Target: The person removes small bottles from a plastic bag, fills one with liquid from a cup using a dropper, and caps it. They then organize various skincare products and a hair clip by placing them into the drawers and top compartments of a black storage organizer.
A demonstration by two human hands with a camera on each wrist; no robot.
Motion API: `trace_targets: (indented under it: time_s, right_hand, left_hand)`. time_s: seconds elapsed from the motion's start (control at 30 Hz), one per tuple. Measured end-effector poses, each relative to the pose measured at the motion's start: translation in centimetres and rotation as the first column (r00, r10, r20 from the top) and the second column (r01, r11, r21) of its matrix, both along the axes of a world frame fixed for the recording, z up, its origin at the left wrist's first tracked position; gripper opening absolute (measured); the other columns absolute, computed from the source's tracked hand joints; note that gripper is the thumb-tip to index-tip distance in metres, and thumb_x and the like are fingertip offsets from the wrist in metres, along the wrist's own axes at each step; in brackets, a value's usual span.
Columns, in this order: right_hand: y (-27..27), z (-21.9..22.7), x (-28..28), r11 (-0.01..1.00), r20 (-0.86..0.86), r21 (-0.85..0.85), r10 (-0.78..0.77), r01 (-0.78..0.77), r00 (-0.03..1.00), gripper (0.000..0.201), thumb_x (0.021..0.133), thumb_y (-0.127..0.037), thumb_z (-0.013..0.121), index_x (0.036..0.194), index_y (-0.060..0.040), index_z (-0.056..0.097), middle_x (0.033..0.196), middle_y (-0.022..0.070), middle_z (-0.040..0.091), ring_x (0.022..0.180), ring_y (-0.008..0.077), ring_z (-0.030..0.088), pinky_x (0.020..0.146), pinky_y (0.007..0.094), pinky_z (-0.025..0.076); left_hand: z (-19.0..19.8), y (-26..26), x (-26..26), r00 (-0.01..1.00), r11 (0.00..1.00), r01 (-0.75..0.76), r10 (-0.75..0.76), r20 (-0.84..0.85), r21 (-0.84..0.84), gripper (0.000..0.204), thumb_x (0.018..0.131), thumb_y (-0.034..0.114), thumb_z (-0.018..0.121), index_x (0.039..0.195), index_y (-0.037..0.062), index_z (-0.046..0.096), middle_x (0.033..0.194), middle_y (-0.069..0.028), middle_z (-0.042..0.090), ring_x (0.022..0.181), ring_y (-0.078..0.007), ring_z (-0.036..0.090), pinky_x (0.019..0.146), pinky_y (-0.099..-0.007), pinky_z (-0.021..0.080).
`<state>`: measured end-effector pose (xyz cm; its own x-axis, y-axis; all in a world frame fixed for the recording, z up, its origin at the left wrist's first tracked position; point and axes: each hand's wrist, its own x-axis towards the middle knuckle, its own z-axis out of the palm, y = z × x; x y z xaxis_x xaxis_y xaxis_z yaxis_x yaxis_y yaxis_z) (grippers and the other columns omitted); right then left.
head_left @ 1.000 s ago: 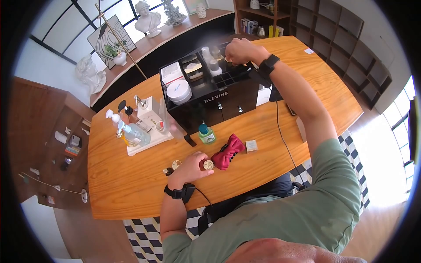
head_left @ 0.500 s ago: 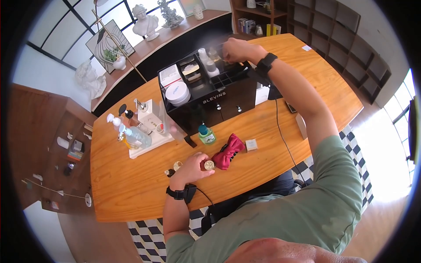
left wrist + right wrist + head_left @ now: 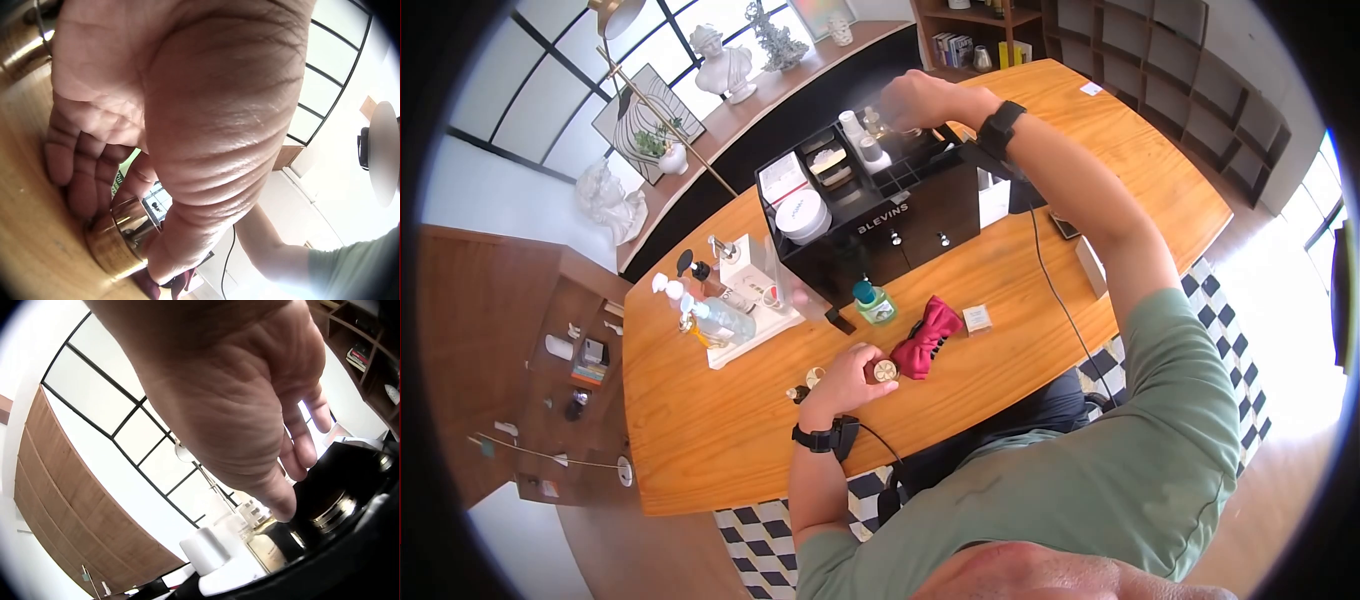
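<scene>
On the table, my left hand [image 3: 847,382] holds a small round gold-topped container [image 3: 885,370] beside a dark red bow [image 3: 926,338]. The left wrist view has the thumb and fingers around this gold container [image 3: 115,247]. My right hand [image 3: 925,102] hovers over the rear right part of a black organizer [image 3: 945,205]. In the right wrist view its fingers hang loosely bent with nothing between them, and a gold-ringed round item [image 3: 335,512] sits below in a dark compartment. Clear bottles [image 3: 873,122] stand left of that hand.
A green bottle [image 3: 874,303] and a small white box [image 3: 977,319] lie before the organizer. Pump bottles stand on a white tray [image 3: 755,342] at the left. Small gold items [image 3: 814,377] are beside my left wrist. A black cable [image 3: 1055,298] crosses the table's right side.
My right hand has shifted left over the organizer, and its fingers have come away from the round item under them. The left hand keeps its grip. The head view has shifted slightly.
</scene>
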<state>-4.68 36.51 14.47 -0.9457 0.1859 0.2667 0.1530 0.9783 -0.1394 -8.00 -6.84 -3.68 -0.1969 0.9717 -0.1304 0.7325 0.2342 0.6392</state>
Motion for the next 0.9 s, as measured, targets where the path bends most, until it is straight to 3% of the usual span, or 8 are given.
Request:
trace_targets:
  time_s: [0.07,0.2,0.4,0.47,0.8,0.9]
  right_hand:
    - [1.3,-1.1,-2.1,0.983,-0.137,0.123,0.153,-0.137,0.979,0.037,0.079,-0.029,0.078,0.107,-0.0038,0.077,0.098,0.014,0.076,0.096,0.0338,0.073,0.086,0.0396,0.058]
    - [0.5,-0.6,-3.8,0.989,-0.176,-0.012,0.142,-0.146,0.974,0.035,0.079,-0.028,0.078,0.104,-0.0027,0.078,0.097,0.0154,0.077,0.096,0.0337,0.073,0.087,0.0398,0.058]
    - [-0.6,0.4,-4.0,0.989,-0.019,-0.01,0.149,-0.149,0.989,0.034,0.077,-0.027,0.079,0.1,-0.0026,0.079,0.098,0.0174,0.077,0.099,0.0334,0.073,0.088,0.0413,0.057]
    - [-0.5,0.6,-4.0,0.971,0.065,0.176,0.152,-0.162,0.986,0.033,0.077,-0.027,0.08,0.1,-0.0035,0.079,0.099,0.0174,0.076,0.099,0.0336,0.072,0.088,0.041,0.057]
    - [0.7,0.1,-4.2,0.987,0.012,0.003,0.159,-0.159,0.987,0.037,0.076,-0.027,0.083,0.105,-0.0041,0.079,0.103,0.0167,0.076,0.103,0.034,0.072,0.089,0.0414,0.057]
    - [0.6,0.1,-4.3,0.991,0.031,0.007,0.132,-0.133,0.991,0.038,0.076,-0.027,0.084,0.106,-0.0037,0.078,0.102,0.0171,0.076,0.101,0.0341,0.072,0.089,0.0413,0.057]
  left_hand:
    - [0.4,0.1,0.2,1.0,1.0,0.003,-0.003,-0.002,0.006,0.049,0.078,0.031,0.086,0.108,-0.0026,0.066,0.101,-0.0169,0.067,0.094,-0.0342,0.064,0.084,-0.0413,0.052]
    - [0.2,0.1,0.2,1.0,1.0,-0.013,0.012,0.006,0.014,0.049,0.077,0.031,0.087,0.107,-0.0027,0.067,0.099,-0.0166,0.066,0.092,-0.0339,0.064,0.083,-0.0411,0.052]
    - [0.2,0.1,0.2,0.999,1.0,-0.02,0.02,0.048,-0.004,0.05,0.077,0.031,0.087,0.108,-0.0027,0.067,0.1,-0.0155,0.066,0.09,-0.0298,0.064,0.08,-0.0388,0.052]
    - [-0.1,0.0,0.2,0.999,1.0,-0.023,0.022,0.049,0.012,0.05,0.078,0.031,0.087,0.109,-0.0026,0.067,0.101,-0.0151,0.066,0.09,-0.0282,0.065,0.079,-0.038,0.053]
    - [-0.1,-0.1,0.2,1.0,1.0,-0.007,0.007,0.0,0.027,0.05,0.078,0.031,0.086,0.108,-0.0027,0.066,0.1,-0.016,0.066,0.089,-0.0323,0.064,0.082,-0.0395,0.052]
    - [0.1,0.0,0.4,1.0,0.998,-0.008,0.01,-0.028,0.056,0.044,0.077,0.027,0.088,0.103,-0.0015,0.067,0.094,-0.0129,0.067,0.085,-0.0259,0.065,0.076,-0.0353,0.053]
